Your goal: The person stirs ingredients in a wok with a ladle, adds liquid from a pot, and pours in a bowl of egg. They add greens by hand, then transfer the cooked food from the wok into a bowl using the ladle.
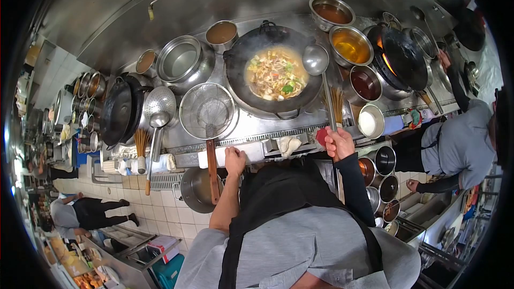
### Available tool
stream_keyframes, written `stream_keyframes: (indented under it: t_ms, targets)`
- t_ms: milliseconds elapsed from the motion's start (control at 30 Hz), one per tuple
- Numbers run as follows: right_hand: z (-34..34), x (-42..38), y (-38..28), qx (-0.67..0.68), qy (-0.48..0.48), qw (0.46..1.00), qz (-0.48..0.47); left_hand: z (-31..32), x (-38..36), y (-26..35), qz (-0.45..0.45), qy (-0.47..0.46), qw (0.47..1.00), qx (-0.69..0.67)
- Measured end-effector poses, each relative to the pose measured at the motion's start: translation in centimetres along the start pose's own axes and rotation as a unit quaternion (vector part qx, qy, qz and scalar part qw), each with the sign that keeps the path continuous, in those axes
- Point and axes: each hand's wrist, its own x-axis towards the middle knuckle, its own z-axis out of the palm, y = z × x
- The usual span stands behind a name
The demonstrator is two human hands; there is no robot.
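My right hand point(339, 143) is wrapped round the handle of a long steel ladle point(316, 60), whose bowl hangs over the right side of a big black wok point(238, 83). Mixed food in broth, with pale strips and green leaves point(276, 74), fills the middle of the wok, and light steam rises. My left hand point(235, 161) is closed and rests on a folded white cloth point(254, 151) along the stove's front rail. Its fingertips are hidden, so whether it grips the cloth cannot be seen. Beside it stands the wooden handle of a round mesh strainer point(208, 109).
Behind and right of the wok stand bowls of brown broth point(332, 13), yellow oil point(350, 45) and dark red sauce point(365, 83). A steel pot point(180, 60) and perforated skimmer point(159, 101) are at left. A co-worker point(455, 142) stands at right near a flaming wok point(404, 58).
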Motion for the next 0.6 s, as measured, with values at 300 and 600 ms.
stream_keyframes:
  t_ms: [300,600]
  targets:
    - [-0.04,-0.09,-0.12,-0.002,0.009,1.000,-0.001,0.20,0.04,-0.16,-0.002,0.003,1.000,-0.001]
    - [-0.26,-0.24,0.15,0.003,0.005,1.000,0.003,-0.09,0.01,0.32,-0.012,-0.003,1.000,0.002]
